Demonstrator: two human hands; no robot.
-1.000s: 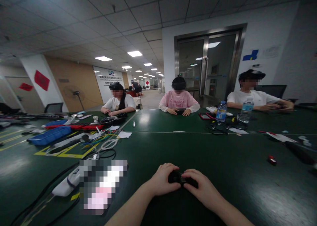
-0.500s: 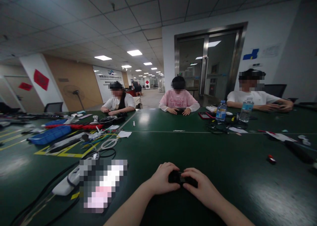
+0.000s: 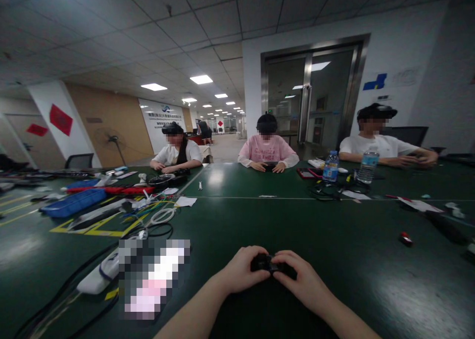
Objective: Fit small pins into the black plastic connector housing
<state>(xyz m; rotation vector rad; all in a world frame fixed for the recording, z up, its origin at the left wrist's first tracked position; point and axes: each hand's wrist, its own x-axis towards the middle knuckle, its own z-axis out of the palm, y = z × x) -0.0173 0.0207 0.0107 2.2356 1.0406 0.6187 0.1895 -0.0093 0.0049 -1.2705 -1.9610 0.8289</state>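
Between both hands, low over the dark green table (image 3: 334, 230), sits a small black object (image 3: 264, 263), details unclear. Left hand (image 3: 245, 268): thumb and fingers curled, clamped on its left end; right hand (image 3: 300, 274) pinches the right.

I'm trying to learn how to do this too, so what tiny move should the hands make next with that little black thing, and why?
I'd guess a small tilt of the black thing towards the eyes. The left hand and right hand both grip it, one on each side, so it seems steady enough, and their fingers hide much of it.
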